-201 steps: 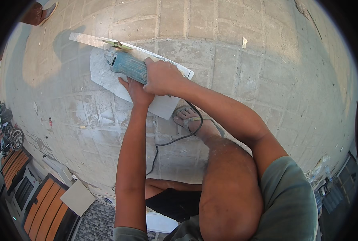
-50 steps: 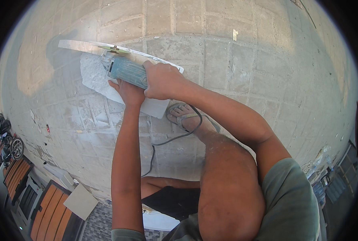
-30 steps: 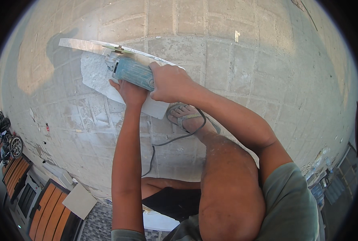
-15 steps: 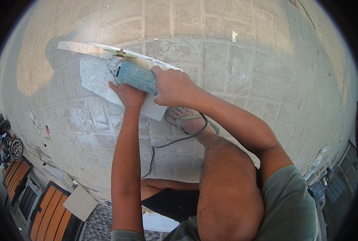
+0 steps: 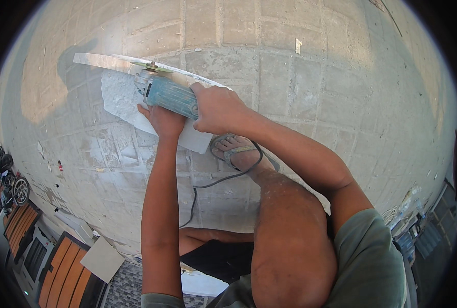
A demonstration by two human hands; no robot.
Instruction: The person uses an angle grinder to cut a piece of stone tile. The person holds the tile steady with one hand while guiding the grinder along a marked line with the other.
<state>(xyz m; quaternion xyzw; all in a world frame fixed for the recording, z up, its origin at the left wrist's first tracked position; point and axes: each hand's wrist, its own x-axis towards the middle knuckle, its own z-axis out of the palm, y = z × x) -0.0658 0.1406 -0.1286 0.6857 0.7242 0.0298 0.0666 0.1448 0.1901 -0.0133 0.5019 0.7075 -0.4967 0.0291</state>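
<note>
A teal angle grinder [image 5: 173, 96] lies across the tile pieces, its green disc [image 5: 151, 67] edge-on at a long tile strip [image 5: 102, 61]. My right hand [image 5: 220, 109] is closed around the rear of the grinder's body. From below, my left hand [image 5: 166, 121] supports the body near the metal gear head; its thumb sticks out to the left and its other fingers are mostly hidden. Beneath the grinder is a pale, rough-faced slab [image 5: 123, 95] with a broken left edge. A smooth pale piece [image 5: 195, 138] shows to the right of my left wrist.
My sandalled foot [image 5: 241, 151] stands close to the slab, with a black power cord [image 5: 218, 181] looping over it and back toward me. Dusty paving [image 5: 310, 102] surrounds the work. Wooden-slatted benches [image 5: 64, 272], a square tile [image 5: 102, 259] and a motorcycle [image 5: 19, 189] are at the left.
The grinder and both hands have shifted very slightly left along the tile strip. The tile pieces and my foot look unmoved.
</note>
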